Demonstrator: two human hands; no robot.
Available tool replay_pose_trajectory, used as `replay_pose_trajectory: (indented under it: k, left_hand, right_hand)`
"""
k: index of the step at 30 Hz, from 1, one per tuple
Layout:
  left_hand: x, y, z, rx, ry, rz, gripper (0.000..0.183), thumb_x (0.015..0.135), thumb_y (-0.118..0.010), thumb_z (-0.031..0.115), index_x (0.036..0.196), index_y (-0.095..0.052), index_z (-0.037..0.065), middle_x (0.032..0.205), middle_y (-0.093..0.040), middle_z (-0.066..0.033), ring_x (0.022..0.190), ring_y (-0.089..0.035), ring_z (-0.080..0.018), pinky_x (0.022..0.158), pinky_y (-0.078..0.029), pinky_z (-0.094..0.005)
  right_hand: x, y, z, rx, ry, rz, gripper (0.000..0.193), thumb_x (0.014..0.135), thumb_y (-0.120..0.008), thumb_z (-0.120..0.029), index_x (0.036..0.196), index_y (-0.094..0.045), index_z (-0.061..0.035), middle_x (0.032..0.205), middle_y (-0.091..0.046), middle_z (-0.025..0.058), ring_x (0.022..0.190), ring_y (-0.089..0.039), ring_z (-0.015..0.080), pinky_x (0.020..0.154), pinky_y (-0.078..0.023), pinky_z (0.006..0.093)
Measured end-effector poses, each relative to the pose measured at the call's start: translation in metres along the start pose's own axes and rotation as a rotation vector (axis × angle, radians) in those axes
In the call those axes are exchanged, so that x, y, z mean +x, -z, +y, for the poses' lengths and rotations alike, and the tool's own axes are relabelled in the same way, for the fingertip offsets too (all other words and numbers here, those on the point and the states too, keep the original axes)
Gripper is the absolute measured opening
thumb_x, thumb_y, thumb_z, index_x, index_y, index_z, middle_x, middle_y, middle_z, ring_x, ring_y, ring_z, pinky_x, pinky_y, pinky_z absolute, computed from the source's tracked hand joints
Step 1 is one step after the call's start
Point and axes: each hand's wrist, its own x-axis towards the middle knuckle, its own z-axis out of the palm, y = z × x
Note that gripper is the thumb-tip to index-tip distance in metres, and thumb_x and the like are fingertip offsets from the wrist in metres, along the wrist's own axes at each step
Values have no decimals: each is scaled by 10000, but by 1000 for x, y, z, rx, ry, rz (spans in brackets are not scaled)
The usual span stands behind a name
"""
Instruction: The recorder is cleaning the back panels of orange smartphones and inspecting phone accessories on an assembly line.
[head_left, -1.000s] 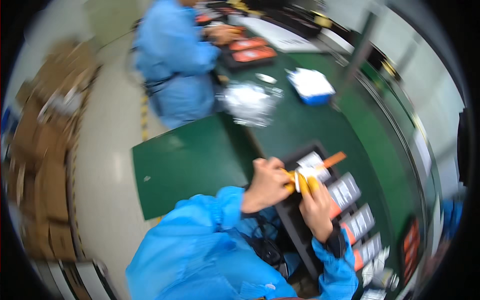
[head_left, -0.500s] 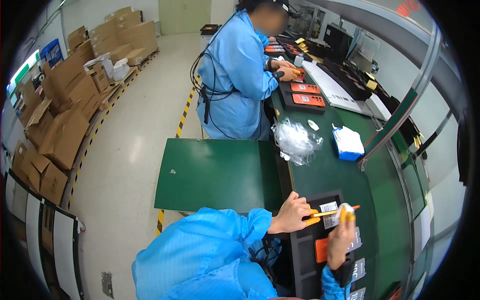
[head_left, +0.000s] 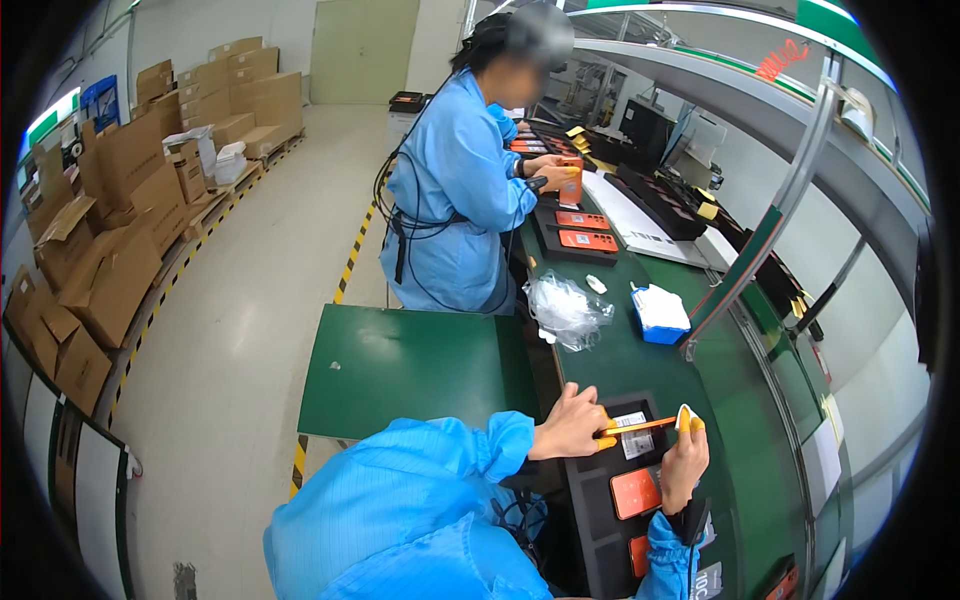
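An orange phone (head_left: 645, 427), seen nearly edge-on, is held level above a black tray (head_left: 592, 500). My left hand (head_left: 570, 425) grips its left end between thumb and fingers, with yellow finger cots on the tips. At the phone's right end, my right hand (head_left: 684, 465) pinches a small white wipe (head_left: 686, 412) against it, also in yellow finger cots. Below the phone lies a white printed label (head_left: 634, 442) in the tray. Closer to me, an orange phone (head_left: 634, 493) rests in a tray slot, and another orange phone (head_left: 638, 553) is partly covered by my right sleeve.
Beyond the tray are a crumpled clear plastic bag (head_left: 568, 310) and a blue box of white wipes (head_left: 660, 314). A co-worker (head_left: 450, 200) in a blue smock handles an orange phone by another black tray (head_left: 575, 245). A metal shelf post (head_left: 770, 205) rises on the right.
My right hand's blur has gone, and its wipe now sits at the phone's right end. The view has tilted up slightly. The co-worker's phone is now upright.
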Motion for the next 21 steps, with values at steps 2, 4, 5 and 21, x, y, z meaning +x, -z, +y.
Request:
replay_pose_trajectory:
  k: [2,4,5,21]
  left_hand:
    - [17,11,15,105,-84,15,268,671,-673,338,770,-694,90,675,-631,-62,783,-528,-235,724,-304,-390]
    - [45,10,29,205,-95,-207,267,644,-655,260,800,-674,44,689,-630,-112,826,-547,-247,767,-309,-400]
    - [58,3,33,247,-129,-267,260,639,-658,264,774,-672,42,686,-629,-119,807,-554,-251,769,-314,-399]
    - [84,37,39,-78,-311,-67,379,872,-604,378,935,-702,17,952,-667,-158,726,-624,-373,721,-505,-434]
  right_hand:
    - [-3,-2,-1,15,-23,12,467,736,-497,97,1182,-576,-20,1078,-567,179,911,-596,359,756,-491,396]
    - [-4,-5,-1,23,-49,20,465,738,-502,93,1182,-575,-23,1084,-563,174,912,-596,359,752,-492,395]
    - [-4,-5,-2,36,-64,45,457,746,-502,86,1184,-574,-25,1088,-559,172,915,-596,356,745,-494,393]
    - [51,27,-52,-48,-21,687,140,590,-642,-235,639,-570,-126,665,-525,25,676,-543,241,534,-407,365]
